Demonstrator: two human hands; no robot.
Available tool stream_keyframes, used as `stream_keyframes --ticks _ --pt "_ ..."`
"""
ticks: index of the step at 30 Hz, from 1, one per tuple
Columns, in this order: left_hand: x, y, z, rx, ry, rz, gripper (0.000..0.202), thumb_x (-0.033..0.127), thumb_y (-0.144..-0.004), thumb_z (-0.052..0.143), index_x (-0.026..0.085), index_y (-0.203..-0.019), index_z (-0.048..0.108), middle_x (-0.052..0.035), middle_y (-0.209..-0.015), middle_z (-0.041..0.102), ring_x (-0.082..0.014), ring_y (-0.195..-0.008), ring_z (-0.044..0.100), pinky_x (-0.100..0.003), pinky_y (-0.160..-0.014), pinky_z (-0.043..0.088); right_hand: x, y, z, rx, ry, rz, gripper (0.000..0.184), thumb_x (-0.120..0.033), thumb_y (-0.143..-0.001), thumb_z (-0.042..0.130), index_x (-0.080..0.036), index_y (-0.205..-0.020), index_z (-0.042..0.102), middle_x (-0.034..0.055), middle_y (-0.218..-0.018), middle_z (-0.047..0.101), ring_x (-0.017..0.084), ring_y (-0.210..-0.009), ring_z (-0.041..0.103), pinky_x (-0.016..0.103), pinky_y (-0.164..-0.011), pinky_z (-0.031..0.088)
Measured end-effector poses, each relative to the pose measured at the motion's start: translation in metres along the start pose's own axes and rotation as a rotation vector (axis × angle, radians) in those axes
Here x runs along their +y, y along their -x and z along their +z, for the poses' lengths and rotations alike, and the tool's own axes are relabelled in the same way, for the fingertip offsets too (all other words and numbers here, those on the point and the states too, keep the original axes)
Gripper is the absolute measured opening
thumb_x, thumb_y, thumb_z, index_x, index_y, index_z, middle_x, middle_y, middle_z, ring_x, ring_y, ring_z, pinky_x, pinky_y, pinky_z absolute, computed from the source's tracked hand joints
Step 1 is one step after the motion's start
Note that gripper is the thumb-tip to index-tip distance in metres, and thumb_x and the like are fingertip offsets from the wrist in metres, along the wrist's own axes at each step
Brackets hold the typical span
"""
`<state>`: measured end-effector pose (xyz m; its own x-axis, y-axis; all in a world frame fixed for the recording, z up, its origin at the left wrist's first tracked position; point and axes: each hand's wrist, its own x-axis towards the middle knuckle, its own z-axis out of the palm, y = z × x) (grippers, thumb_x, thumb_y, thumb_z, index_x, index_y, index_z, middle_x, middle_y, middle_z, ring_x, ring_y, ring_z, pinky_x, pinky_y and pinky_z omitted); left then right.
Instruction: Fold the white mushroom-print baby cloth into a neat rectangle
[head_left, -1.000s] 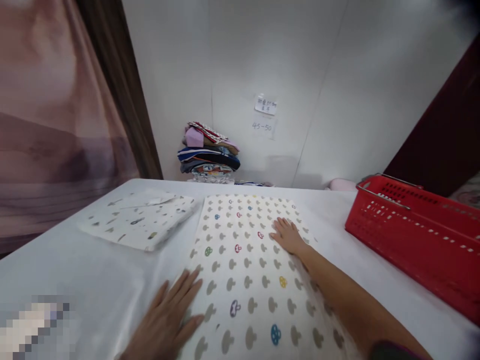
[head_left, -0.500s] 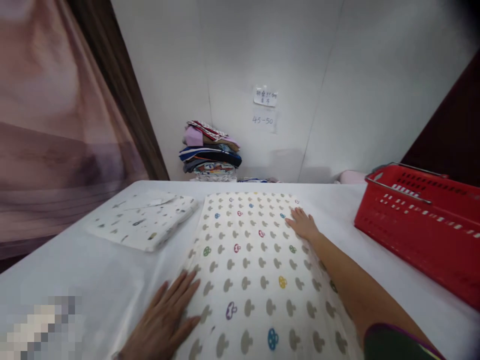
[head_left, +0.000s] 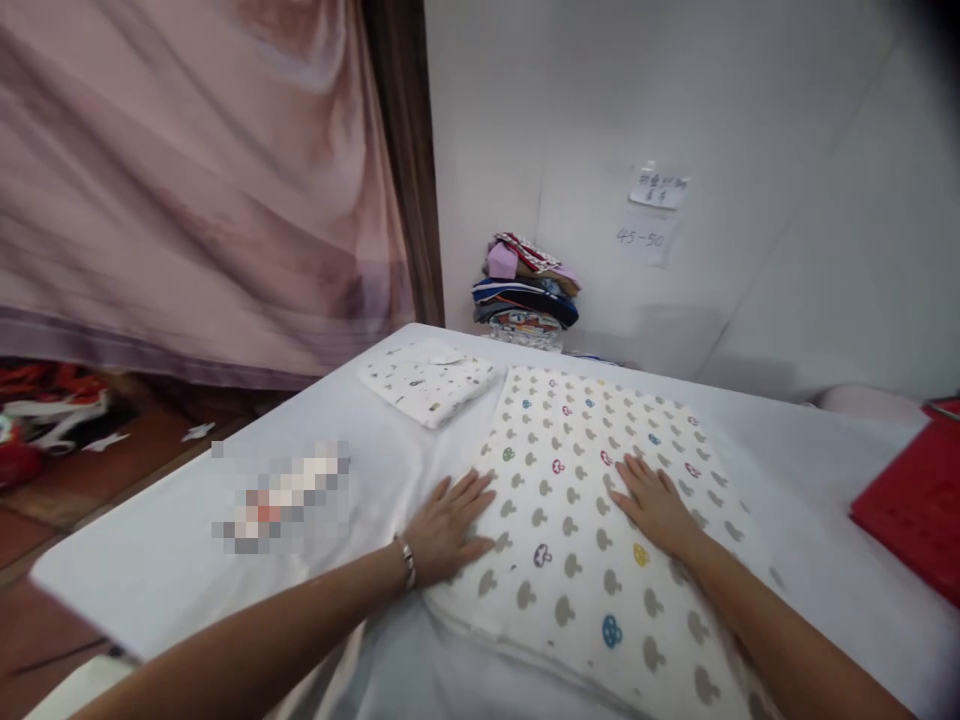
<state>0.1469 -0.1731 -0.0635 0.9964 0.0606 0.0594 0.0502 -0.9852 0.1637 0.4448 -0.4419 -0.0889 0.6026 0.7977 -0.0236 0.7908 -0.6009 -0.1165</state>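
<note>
A white cloth printed with mushrooms (head_left: pixel 577 480), mostly grey with a few coloured ones, lies spread flat on the white table in front of me. My left hand (head_left: pixel 450 525) rests at its left edge, fingers stretched out and a bracelet on the wrist. On the cloth's upper middle part lies my right hand (head_left: pixel 656 505), palm down with fingers spread. Neither hand grips anything. Beyond my left hand sits a folded white cloth with small dark prints (head_left: pixel 427 385).
A red plastic basket (head_left: pixel 911 500) stands at the right of the white table (head_left: pixel 180 520). Folded fabrics (head_left: pixel 525 290) are stacked behind the table by the wall. A pink curtain (head_left: pixel 202 190) hangs at the left. A pixelated item (head_left: pixel 289 495) lies on the table's left side.
My view has turned left, showing more curtain and floor and less basket. My right hand has moved from the cloth's far right edge inward and nearer. My left hand stays by the left edge.
</note>
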Motion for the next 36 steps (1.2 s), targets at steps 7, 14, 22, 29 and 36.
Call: stream_keyframes --ticks 7,14,22,29,36 --pt "0.006 0.001 -0.004 0.006 0.088 -0.048 0.071 0.063 -0.081 0.038 0.023 -0.139 0.027 -0.0071 -0.148 0.018 -0.0255 -0.137 0.010 -0.049 -0.108 0.011 -0.057 0.032 -0.023 0.036 0.009 -0.120 0.062 -0.059 -0.087 0.020 -0.026 -0.139 0.030 0.0006 -0.148 0.016 0.025 -0.136 0.008 0.048 -0.109 0.013" --pt "0.012 0.003 -0.022 0.129 0.349 -0.263 0.061 0.054 -0.082 0.042 0.021 -0.133 0.037 -0.0079 -0.146 0.026 -0.0216 -0.135 0.020 -0.038 -0.109 0.021 -0.087 0.059 -0.017 -0.045 -0.045 -0.188 0.064 -0.059 -0.088 0.021 -0.024 -0.141 0.025 0.0033 -0.149 0.013 0.025 -0.136 0.008 0.051 -0.109 0.011" --pt "0.029 0.046 -0.032 0.270 0.442 -0.626 0.030 0.034 -0.078 0.051 0.020 -0.104 0.057 -0.0041 -0.101 0.061 -0.0160 -0.085 0.059 -0.028 -0.081 0.044 -0.169 0.089 -0.060 -0.039 -0.303 -0.402 0.051 -0.049 -0.089 0.033 -0.028 -0.135 0.038 0.0022 -0.143 0.032 0.026 -0.133 0.022 0.049 -0.107 0.024" --pt "0.038 0.065 -0.021 0.258 0.228 -0.646 0.023 0.041 -0.078 0.050 0.019 -0.080 0.058 -0.0026 -0.080 0.061 -0.0169 -0.075 0.056 -0.027 -0.066 0.039 -0.237 0.090 -0.055 0.084 -0.455 -0.623 0.025 -0.028 -0.086 0.046 -0.021 -0.104 0.061 0.0083 -0.106 0.061 0.021 -0.099 0.054 0.038 -0.087 0.044" --pt "0.041 0.070 -0.024 0.282 0.303 -0.670 0.028 0.042 -0.079 0.047 0.019 -0.066 0.057 -0.0001 -0.064 0.058 -0.0128 -0.060 0.051 -0.024 -0.055 0.033 -0.254 0.091 -0.021 0.103 -0.321 -0.620 0.020 -0.026 -0.082 0.054 -0.019 -0.100 0.059 0.0063 -0.088 0.054 0.020 -0.083 0.050 0.033 -0.075 0.043"
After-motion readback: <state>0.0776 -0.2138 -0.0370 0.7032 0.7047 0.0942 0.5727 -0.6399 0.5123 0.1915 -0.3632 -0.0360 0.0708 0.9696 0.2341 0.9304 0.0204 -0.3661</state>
